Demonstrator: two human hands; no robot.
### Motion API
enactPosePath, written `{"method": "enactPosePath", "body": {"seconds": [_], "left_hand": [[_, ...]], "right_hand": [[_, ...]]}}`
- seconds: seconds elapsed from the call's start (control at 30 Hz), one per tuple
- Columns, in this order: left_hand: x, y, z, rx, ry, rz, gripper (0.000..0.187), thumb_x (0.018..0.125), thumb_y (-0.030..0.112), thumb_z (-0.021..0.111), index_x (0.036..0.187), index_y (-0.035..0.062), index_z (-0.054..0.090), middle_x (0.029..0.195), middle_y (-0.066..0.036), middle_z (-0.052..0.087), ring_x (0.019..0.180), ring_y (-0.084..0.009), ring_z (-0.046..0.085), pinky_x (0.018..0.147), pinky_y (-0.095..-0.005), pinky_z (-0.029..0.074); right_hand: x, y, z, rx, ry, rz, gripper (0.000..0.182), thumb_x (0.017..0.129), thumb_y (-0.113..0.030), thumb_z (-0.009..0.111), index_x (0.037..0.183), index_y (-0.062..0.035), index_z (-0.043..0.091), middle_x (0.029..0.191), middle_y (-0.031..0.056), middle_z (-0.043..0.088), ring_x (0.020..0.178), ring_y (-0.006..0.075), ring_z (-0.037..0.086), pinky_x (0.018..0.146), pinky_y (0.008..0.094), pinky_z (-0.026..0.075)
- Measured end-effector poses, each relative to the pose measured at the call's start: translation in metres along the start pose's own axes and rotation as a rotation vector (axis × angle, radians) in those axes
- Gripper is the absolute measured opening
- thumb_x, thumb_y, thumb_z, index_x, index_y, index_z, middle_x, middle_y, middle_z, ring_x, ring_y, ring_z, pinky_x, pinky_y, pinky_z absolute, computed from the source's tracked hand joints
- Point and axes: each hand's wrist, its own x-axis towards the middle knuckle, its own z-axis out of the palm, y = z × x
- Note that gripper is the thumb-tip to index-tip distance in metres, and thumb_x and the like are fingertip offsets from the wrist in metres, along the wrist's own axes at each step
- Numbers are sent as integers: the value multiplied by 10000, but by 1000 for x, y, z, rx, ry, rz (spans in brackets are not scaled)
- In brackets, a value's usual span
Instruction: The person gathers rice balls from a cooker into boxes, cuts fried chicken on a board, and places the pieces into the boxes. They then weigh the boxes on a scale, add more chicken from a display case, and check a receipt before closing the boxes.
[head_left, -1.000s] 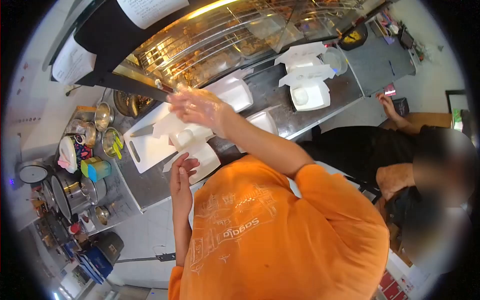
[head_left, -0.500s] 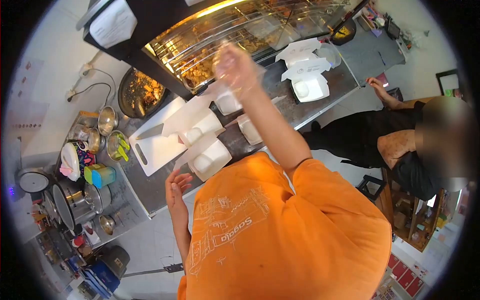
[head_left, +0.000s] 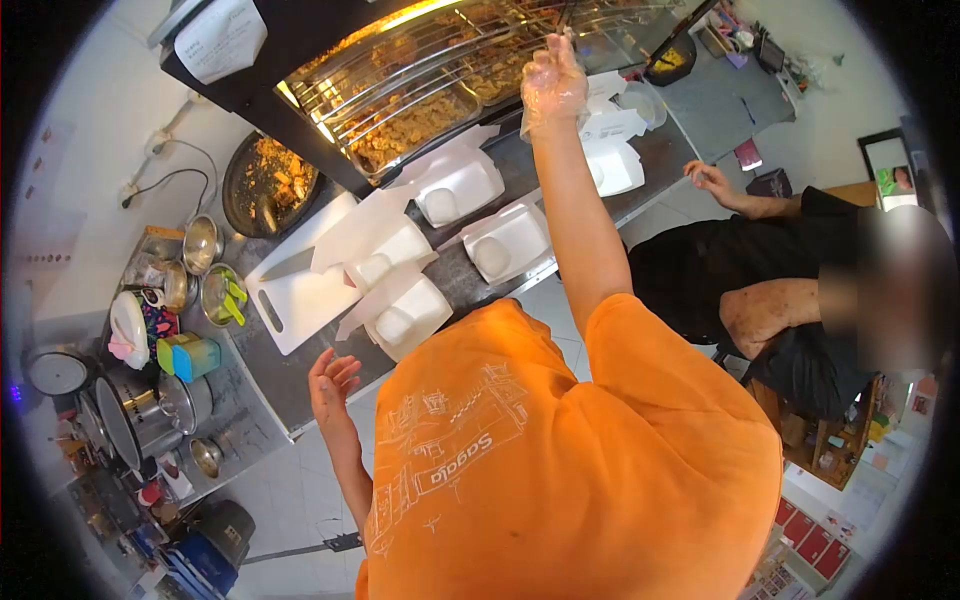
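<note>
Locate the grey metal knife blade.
Head view, left of centre: the grey metal knife blade lies on the white rectangular plastic cutting board, beside a flap of an open white cardboard box, below the round black pan.

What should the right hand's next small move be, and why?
Probably ease the gloved right hand toward the food in the display case: it is raised at the case's front, and the four nearest open boxes each show only a white mound inside. Whether it grips anything is unclear.
</note>
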Motion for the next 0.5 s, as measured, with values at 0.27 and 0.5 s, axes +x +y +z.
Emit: {"method": "enactPosePath", "body": {"seconds": [0.27,0.5], "left_hand": [[-19,-14,-5,-52,118,-52,595,1093,525,404,1431,45,503,1241,-134,638,1168,-231,631,999,-372,489],[-36,-4,9,-76,214,-84,584,1097,516,400,1435,50,501,1237,-126,634,1173,-230,624,1006,-370,481]], "right_hand": [[2,-16,-7,-129,-85,-81,282,979,-83,659,1255,-31,637,1232,101,711,810,151,670,590,272,515],[-15,-8,8,-35,-171,-31,251,1001,-78,603,1234,0,651,1172,150,739,766,178,698,549,280,530]]}}
